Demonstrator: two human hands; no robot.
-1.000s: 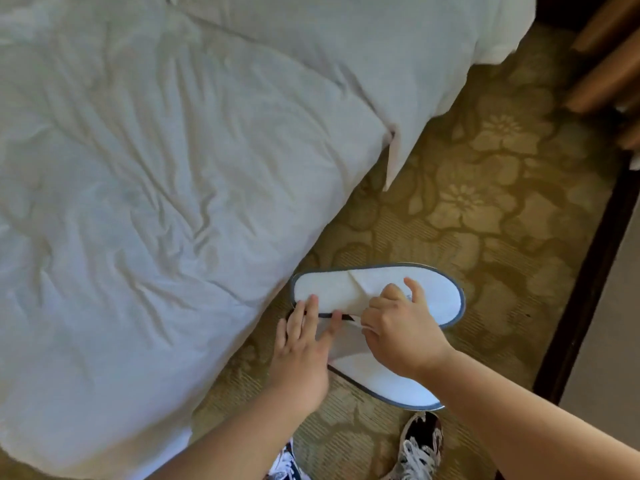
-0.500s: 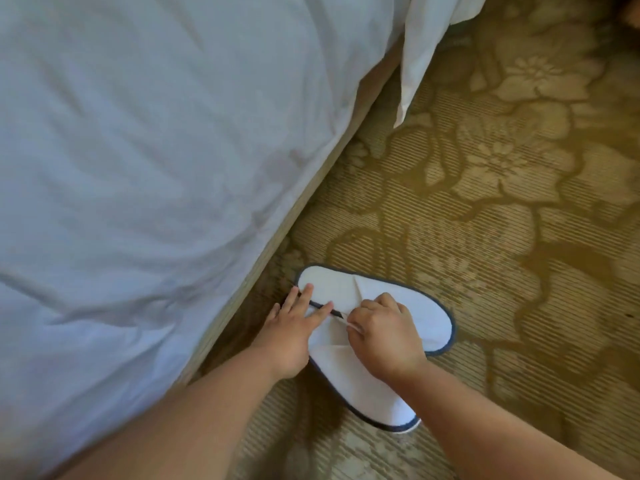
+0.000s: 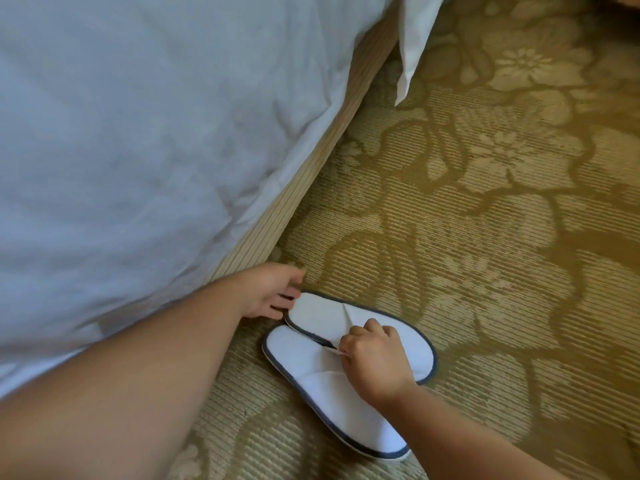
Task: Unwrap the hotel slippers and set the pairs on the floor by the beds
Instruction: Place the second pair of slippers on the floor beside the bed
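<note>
Where the slippers are lying: the far slipper (image 3: 332, 315) and the near slipper (image 3: 332, 407) are resting flat on the carpet (image 3: 485, 237), just right of the bed base (image 3: 311, 174), with the far one's edge overlapping the near one.
Slipper make: both are showing soft white cloth, long oval outlines and dark blue piping round the rims.
Right hand (image 3: 375, 363): its fingers are curling tight, pinching a thin white strip (image 3: 342, 353) where the two slippers are meeting.
Left hand (image 3: 273, 292): its bent fingertips are touching the far slipper's left end; I cannot tell whether they are gripping it.
Carpet: a ribbed tan-and-gold weave with large flowers is spreading right and far.
Bed: a creased white duvet (image 3: 138, 133) is hanging over the ribbed beige base on the left, and a white cloth corner (image 3: 412, 46) is dangling at the far end.
</note>
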